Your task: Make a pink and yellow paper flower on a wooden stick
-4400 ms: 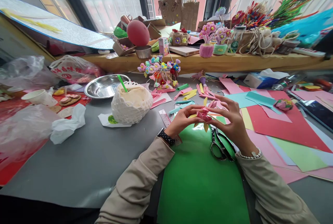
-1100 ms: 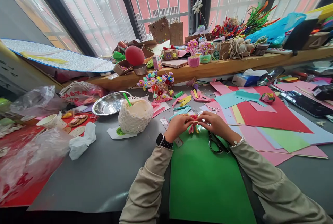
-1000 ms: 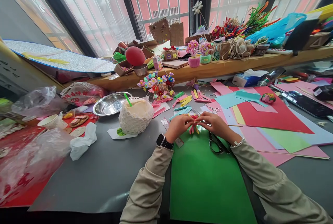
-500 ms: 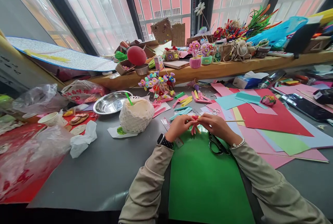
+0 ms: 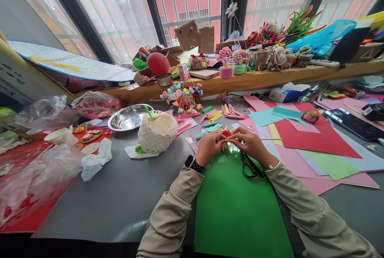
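Above the far end of a green sheet (image 5: 240, 210), both hands meet at a small paper flower (image 5: 225, 133) with a red middle and yellow and pink petals. My left hand (image 5: 210, 145) pinches it from the left. From the other side, the fingers of my right hand (image 5: 250, 143) close on its base; fingertips hide part of it. A thin wooden stick (image 5: 273, 139) sticks out to the right from behind my right hand; whether it is held, I cannot tell. Black-handled scissors (image 5: 252, 169) lie just under my right wrist.
Folded paper strips (image 5: 214, 116) and small silver scissors (image 5: 247, 126) lie beyond the hands. Coloured paper sheets (image 5: 318, 134) spread at right. At left are a coconut in white netting (image 5: 157, 132), a metal plate (image 5: 129, 116) and plastic bags (image 5: 51, 166). Crafts crowd the wooden ledge (image 5: 129, 93).
My left hand has shifted slightly right, closer to my right hand. The flower has turned, so its red middle and yellow petal tips now show above the fingers.
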A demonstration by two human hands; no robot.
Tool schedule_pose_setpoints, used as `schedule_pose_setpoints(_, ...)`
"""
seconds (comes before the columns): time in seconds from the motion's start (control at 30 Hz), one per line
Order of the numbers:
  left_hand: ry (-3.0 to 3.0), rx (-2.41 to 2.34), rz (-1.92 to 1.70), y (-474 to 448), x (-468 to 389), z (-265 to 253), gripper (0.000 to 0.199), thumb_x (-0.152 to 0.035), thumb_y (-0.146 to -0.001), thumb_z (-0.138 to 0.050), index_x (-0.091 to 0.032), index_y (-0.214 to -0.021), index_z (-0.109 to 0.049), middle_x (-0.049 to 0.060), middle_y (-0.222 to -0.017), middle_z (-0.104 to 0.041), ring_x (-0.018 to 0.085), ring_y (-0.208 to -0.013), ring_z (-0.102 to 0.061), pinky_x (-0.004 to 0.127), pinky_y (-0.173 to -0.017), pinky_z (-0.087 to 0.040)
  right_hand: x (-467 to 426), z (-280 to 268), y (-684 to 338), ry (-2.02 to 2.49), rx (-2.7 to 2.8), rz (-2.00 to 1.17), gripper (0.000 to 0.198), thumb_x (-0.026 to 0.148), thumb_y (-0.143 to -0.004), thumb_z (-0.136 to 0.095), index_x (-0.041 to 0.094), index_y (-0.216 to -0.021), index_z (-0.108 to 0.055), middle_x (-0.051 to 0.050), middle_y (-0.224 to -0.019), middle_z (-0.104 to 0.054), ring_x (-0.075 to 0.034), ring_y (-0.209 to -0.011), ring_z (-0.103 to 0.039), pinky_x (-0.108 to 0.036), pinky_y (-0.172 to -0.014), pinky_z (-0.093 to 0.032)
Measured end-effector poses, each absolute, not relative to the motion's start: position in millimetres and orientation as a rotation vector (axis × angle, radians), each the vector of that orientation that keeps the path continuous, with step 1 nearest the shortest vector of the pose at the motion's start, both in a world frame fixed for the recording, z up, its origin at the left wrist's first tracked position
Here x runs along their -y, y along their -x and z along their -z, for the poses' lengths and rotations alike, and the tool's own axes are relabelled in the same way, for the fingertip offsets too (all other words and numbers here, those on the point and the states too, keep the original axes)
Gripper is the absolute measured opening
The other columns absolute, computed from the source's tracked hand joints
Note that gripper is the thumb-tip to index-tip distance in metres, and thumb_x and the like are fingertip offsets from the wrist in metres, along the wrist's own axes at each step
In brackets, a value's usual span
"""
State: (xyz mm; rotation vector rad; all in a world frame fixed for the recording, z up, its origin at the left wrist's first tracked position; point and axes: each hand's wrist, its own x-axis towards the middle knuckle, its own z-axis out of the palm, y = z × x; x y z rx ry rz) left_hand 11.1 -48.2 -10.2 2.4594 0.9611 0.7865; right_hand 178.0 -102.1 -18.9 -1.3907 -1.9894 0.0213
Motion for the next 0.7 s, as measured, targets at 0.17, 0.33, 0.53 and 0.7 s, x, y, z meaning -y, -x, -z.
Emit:
schedule_pose_setpoints(0.17,-2.588,-0.984,-0.786,-13.2,51.8,13.0,0.015,-0.029,-0.078,-0.051,-0.021,-0.081,-0.064,0.001,-0.083,-0.065,0.013,-0.073,-0.059,0.021,-0.060,-0.039,99.8,19.1,-177.3,1.487,1.842,-0.173,0.022,0.035,-0.078,-0.052,0.018,-0.070,-0.062,-0.004,-0.077,-0.057,-0.012,-0.062,-0.053,-0.025,-0.055,-0.042)
schedule_pose_setpoints(0.33,-2.655,-0.935,-0.780,-12.8,51.3,15.0,0.014,-0.027,-0.079,-0.050,-0.021,-0.082,-0.063,0.000,-0.084,-0.063,0.011,-0.071,-0.058,0.021,-0.059,-0.038,98.0,19.7,-178.6,1.480,1.805,-0.334,0.020,0.035,-0.075,-0.056,0.018,-0.069,-0.061,-0.002,-0.074,-0.056,-0.011,-0.058,-0.051,-0.025,-0.054,-0.041)
schedule_pose_setpoints(0.53,-2.672,-0.927,-0.793,-13.2,50.9,17.9,0.015,-0.028,-0.080,-0.048,-0.021,-0.082,-0.062,0.000,-0.084,-0.063,0.011,-0.075,-0.058,0.020,-0.061,-0.039,97.2,20.9,-178.5,1.473,1.828,-0.368,0.019,0.035,-0.076,-0.055,0.018,-0.075,-0.063,-0.003,-0.075,-0.058,-0.012,-0.060,-0.052,-0.026,-0.056,-0.042)
schedule_pose_setpoints(0.7,-2.660,-0.947,-0.786,-12.8,52.0,15.8,0.019,-0.031,-0.082,-0.046,-0.020,-0.082,-0.062,0.001,-0.082,-0.062,0.012,-0.071,-0.057,0.021,-0.060,-0.039,98.4,21.6,-175.4,1.479,1.851,-0.323,0.021,0.033,-0.079,-0.051,0.018,-0.074,-0.065,-0.004,-0.078,-0.059,-0.015,-0.069,-0.055,-0.027,-0.060,-0.043)
